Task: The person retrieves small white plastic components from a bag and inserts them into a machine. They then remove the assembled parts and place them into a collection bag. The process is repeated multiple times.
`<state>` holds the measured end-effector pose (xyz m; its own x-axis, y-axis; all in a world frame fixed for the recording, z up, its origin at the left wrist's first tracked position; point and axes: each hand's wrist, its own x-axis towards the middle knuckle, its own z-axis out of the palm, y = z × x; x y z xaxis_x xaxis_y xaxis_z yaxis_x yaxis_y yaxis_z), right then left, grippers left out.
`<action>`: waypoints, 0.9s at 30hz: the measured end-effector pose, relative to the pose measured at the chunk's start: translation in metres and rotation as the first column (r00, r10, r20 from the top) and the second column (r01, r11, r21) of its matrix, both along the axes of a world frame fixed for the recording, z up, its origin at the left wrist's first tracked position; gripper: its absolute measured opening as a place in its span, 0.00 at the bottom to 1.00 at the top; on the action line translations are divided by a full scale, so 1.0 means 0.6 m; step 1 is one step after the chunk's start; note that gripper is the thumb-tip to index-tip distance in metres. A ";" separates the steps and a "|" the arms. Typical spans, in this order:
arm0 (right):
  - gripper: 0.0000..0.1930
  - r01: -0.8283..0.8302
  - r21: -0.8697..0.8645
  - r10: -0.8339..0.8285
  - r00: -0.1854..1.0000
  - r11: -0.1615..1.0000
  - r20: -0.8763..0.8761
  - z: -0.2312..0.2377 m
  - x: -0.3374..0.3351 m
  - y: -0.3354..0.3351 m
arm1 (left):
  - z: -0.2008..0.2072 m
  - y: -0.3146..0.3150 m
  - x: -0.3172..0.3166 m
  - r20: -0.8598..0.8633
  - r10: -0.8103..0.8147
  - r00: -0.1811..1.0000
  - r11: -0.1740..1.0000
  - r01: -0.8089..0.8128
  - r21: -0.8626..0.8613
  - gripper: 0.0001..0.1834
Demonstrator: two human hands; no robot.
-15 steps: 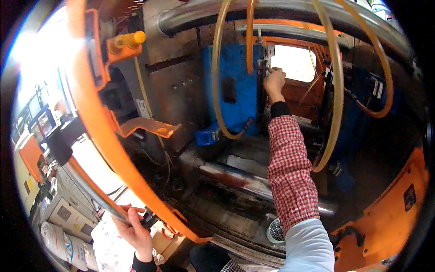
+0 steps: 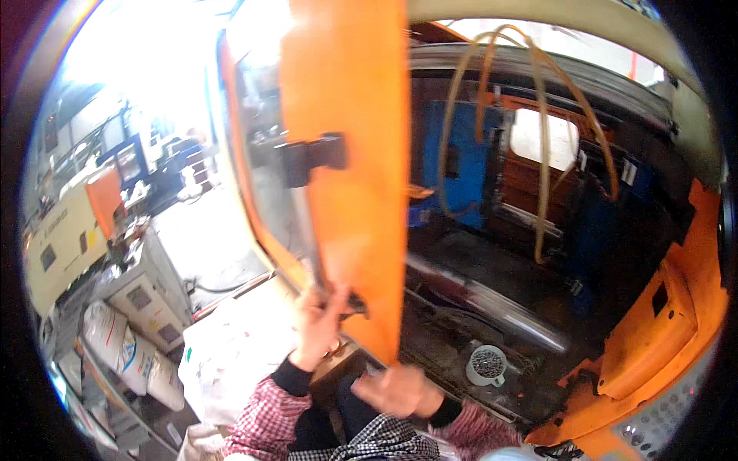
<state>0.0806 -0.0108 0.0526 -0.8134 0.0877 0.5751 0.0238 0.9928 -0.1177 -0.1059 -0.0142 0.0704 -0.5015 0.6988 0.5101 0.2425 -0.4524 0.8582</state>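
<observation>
My left hand (image 2: 315, 326) is closed around the lower end of the long metal handle (image 2: 304, 223) on the orange machine door (image 2: 361, 184). My right hand (image 2: 400, 390) is low in front of my lap, right of the left hand and beside the door's lower edge. Motion smears its fingers, so whether it holds anything is unclear. Inside the machine, the blue mould half (image 2: 465, 173) and yellowish hoses (image 2: 542, 146) show past the door's right edge. A white cup (image 2: 492, 380) full of small metal pieces rests at the machine's lower front.
Metal tie bars (image 2: 500, 307) cross the machine's inside. An orange guard panel (image 2: 653, 323) stands at the right. On the left are a white sack-like bundle (image 2: 231, 346), stacked bags (image 2: 115, 338) and a grey cabinet (image 2: 150, 300). A cardboard box (image 2: 346, 365) sits below the door.
My right hand has come out from beside the blue mould down to my lap. The door has slid right across the opening, with my left hand still on its handle. The view has shifted too.
</observation>
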 end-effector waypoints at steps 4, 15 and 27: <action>0.19 -0.119 -0.254 0.069 0.978 0.960 -0.196 -0.220 -0.030 -0.084 | 0.030 -0.043 0.113 -0.132 -0.340 0.931 0.936 0.348 0.045 0.11; 0.17 -0.038 -0.347 -0.005 0.993 0.937 -0.120 -0.305 -0.030 -0.149 | 0.035 -0.162 0.330 -0.420 -0.788 0.450 0.482 0.875 0.032 0.17; 0.15 -0.018 -0.471 -0.041 0.993 0.882 -0.114 -0.328 -0.021 -0.141 | 0.007 -0.201 0.515 -0.379 -0.881 0.283 0.271 0.959 0.087 0.20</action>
<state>0.0678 -0.0951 -0.1441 -0.7402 0.3804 0.5545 -0.0085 0.8193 -0.5733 0.2033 -0.1350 0.0745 0.5411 0.4330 0.7209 -0.3426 -0.6694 0.6592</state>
